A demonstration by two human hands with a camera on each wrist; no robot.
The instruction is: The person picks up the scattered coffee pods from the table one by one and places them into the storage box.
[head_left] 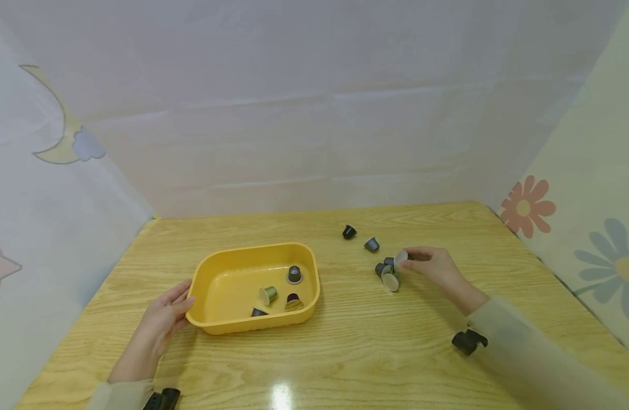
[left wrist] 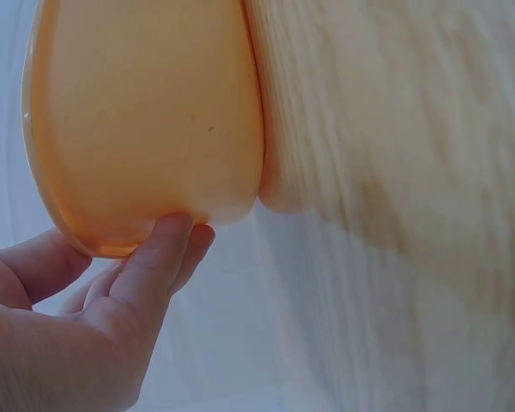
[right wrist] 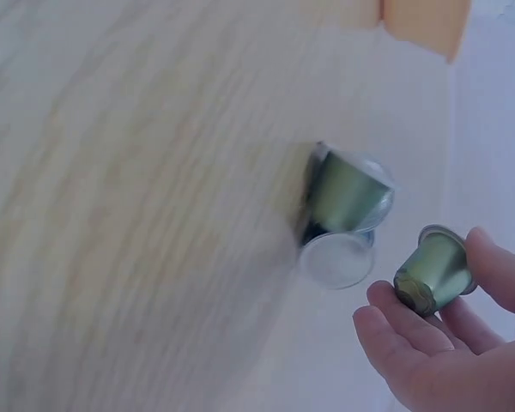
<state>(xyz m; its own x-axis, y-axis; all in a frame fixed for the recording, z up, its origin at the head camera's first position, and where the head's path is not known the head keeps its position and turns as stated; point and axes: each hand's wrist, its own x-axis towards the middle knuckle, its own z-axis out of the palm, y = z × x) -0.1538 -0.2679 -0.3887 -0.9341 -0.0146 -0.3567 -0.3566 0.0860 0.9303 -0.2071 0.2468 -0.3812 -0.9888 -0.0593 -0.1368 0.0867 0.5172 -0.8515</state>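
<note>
My left hand (head_left: 163, 313) grips the left end of a yellow plastic tray (head_left: 242, 327), thumb at the rim and fingers against the outer wall (left wrist: 154, 112). Inside the tray lie several coffee capsules, among them a green one (head_left: 268, 294), a dark upright one (head_left: 294, 274) and a purple one with a gold lid (head_left: 294, 303). To the right of the tray, my right hand (head_left: 439, 267) pinches a green coffee capsule (right wrist: 433, 270) between thumb and fingers. Close beside it is a cluster of capsules, one of them green (right wrist: 350, 193), another showing its pale lid (head_left: 391, 282).
Behind the cluster lie a black capsule (head_left: 349, 232) and a grey capsule (head_left: 372, 245), apart from each other. Everything rests on a wood-grain table (head_left: 355, 359). Patterned cloth (head_left: 273, 142) hangs behind the table and along both sides.
</note>
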